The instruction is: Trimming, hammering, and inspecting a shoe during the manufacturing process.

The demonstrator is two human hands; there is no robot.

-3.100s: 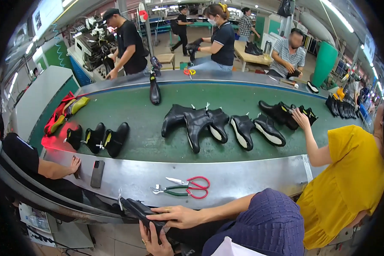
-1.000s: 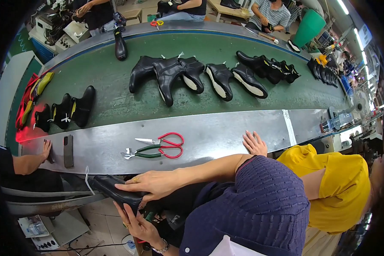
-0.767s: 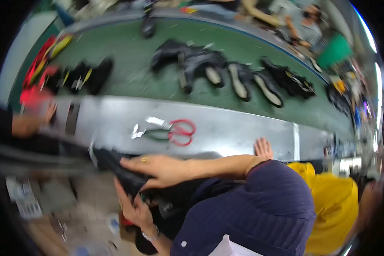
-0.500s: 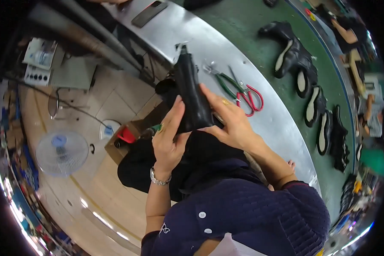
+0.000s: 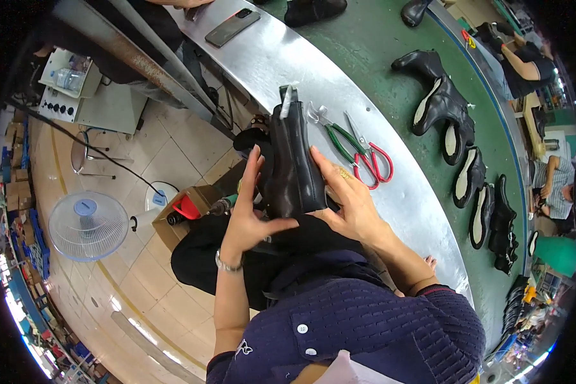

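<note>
A black leather boot (image 5: 294, 166) stands in front of my body, with a whitish strip at its upper end. My right hand (image 5: 355, 205) grips it from the right, fingers along the side and thumb near the lower end. On the other side my left hand (image 5: 244, 221) is open, its fingers stretched up and its thumb spread toward the boot's lower end. Whether the left thumb touches the leather I cannot tell. Beside the boot, on the metal table edge, lie green-handled pliers (image 5: 341, 142) and red-handled scissors (image 5: 383, 163).
A phone (image 5: 232, 27) lies farther up the metal ledge (image 5: 422, 211). Several black boots (image 5: 434, 105) rest on the green conveyor belt (image 5: 381, 77) to the right. At left are a fan (image 5: 88, 225), a cardboard box (image 5: 163, 227) and a metal post (image 5: 144, 57).
My left hand has let go of the boot's side and its thumb has spread away from the fingers. My right hand keeps its hold. The whole view has shifted slightly.
</note>
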